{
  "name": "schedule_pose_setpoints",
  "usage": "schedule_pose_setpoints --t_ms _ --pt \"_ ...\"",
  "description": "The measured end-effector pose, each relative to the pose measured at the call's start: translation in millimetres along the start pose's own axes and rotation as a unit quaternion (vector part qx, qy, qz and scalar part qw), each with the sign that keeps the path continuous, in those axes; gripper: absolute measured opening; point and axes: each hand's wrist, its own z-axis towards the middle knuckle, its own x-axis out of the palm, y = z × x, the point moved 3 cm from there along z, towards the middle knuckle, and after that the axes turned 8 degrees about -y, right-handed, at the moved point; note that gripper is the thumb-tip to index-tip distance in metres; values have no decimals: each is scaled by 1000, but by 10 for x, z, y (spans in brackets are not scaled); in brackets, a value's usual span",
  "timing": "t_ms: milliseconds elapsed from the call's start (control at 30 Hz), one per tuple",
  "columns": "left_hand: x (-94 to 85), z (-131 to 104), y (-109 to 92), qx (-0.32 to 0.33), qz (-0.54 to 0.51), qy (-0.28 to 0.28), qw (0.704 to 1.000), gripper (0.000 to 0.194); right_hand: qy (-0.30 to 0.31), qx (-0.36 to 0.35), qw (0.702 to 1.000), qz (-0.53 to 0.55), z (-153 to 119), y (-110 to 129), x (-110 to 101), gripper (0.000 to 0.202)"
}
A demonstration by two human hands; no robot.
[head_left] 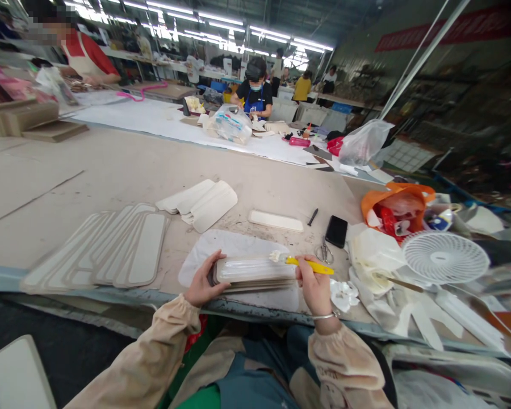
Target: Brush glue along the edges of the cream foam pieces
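Observation:
A yellow-handled brush (324, 268) is pinched in my right hand (315, 288), its pale bristles over the right part of a stack of long, rounded panels (247, 271). White, wet-looking streaks cover the top panel. My left hand (204, 283) grips the left end of this stack, thumb in front and fingers behind. Beneath the stack lies a white sheet (221, 240). To the left, several cream panels with beige borders (147, 250) are fanned out. Farther back are a pile of cream pieces (213, 207) and a single narrow cream strip (276, 220).
Right of the stack lie scissors (324, 253), a black phone (336, 231), a dark pen-like tool (312, 217) and crumpled white material (344, 294). Beyond them are an orange bag (372, 200) and a white fan grille (445, 258). Across the table a co-worker (255, 94) works.

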Motion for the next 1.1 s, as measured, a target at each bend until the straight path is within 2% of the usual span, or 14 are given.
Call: schedule_pose_setpoints --t_ms 100,167,233,300,400,567,667,767,833,933,1100 --pt "0 -1 -6 3 10 -1 1000 87 108 51 988 100 -260 80 470 34" --pt "3 -3 -10 0 11 -1 1000 88 171 60 976 120 -426 107 756 32" --pt "8 -4 -14 -6 4 1 1000 89 216 45 969 112 -526 101 933 29" --pt "11 -2 -19 -11 -1 5 1000 90 226 21 970 87 -531 63 960 28" --pt "4 2 -28 -5 11 1 1000 88 170 7 984 44 -381 -27 735 26" --pt "-1 -1 -14 3 24 -1 1000 86 41 -1 999 -9 -55 -125 69 25" --pt "-13 -14 39 -5 31 -6 1000 86 -26 17 999 13 50 -160 -276 27" --pt "-44 -28 114 -9 39 -5 999 86 -101 25 993 55 107 -202 -522 31" --pt "-71 -29 151 -1 54 2 999 85 -131 21 989 69 137 -251 -605 35" --pt "-110 -1 135 19 81 7 997 81 -132 11 988 76 181 -372 -599 41" --pt "-121 106 -60 58 152 30 986 75 -56 -75 996 -16 252 -578 -397 30"
